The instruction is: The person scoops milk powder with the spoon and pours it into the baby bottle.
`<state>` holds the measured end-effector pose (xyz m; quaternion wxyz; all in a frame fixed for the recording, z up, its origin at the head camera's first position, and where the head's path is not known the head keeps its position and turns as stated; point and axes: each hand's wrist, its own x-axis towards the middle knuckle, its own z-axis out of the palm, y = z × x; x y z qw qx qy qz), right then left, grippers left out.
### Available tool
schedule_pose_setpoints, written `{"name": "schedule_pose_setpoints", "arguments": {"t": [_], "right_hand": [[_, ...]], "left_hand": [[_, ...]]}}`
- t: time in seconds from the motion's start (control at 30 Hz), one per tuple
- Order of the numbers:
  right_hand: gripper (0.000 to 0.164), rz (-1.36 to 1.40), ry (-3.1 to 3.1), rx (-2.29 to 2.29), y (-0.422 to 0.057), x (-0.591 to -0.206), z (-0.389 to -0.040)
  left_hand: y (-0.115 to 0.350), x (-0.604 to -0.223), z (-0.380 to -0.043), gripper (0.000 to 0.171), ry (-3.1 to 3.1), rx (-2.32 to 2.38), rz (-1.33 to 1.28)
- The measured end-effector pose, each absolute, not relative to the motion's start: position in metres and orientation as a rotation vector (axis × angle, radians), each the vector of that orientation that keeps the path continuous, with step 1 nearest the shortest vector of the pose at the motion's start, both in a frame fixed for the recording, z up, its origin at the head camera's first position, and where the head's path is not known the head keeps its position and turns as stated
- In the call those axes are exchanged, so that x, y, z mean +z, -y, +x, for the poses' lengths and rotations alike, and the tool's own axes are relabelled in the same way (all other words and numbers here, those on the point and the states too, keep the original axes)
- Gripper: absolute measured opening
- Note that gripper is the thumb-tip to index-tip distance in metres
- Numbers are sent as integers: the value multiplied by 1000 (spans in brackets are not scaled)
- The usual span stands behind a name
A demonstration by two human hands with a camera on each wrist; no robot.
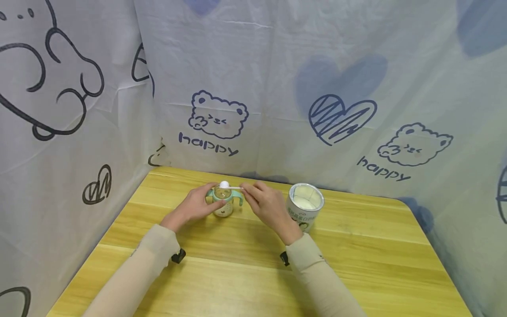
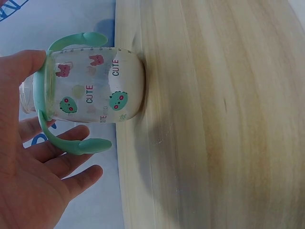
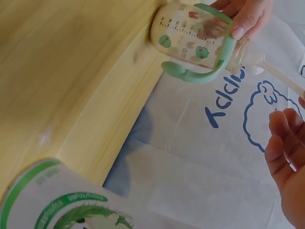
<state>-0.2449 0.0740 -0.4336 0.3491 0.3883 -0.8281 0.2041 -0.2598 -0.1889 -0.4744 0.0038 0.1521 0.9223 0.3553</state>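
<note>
Presently, the bottle (image 1: pixel 224 210) with green handles stands upright on the desk (image 1: pixel 237 277), and the left hand (image 1: pixel 194 204) grips it near the collar. Just over its mouth is a white scoop (image 1: pixel 234 188), heaped with powder, whose handle the right hand (image 1: pixel 269 206) pinches; beside this hand stands an open can (image 1: pixel 305 215) of pale powder.

Wooden table (image 1: pixel 237 277): 1 green-handled bottle (image 1: pixel 224 210) upright, 1 open tin (image 1: pixel 306 215) upright to its right.
</note>
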Motion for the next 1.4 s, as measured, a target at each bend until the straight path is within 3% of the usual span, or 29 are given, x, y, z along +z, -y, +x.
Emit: {"name": "schedule_pose_setpoints", "arguments": {"t": [0.43,1.4], "right_hand": [[20,832,2199,905,-72,-425,-240],[16,614,2115,1245,-91,-405,-242]], "left_hand": [[189,-475,-260,77,-2888,1128,482],[181,-465,-266,76,-2924,1158,485]]}}
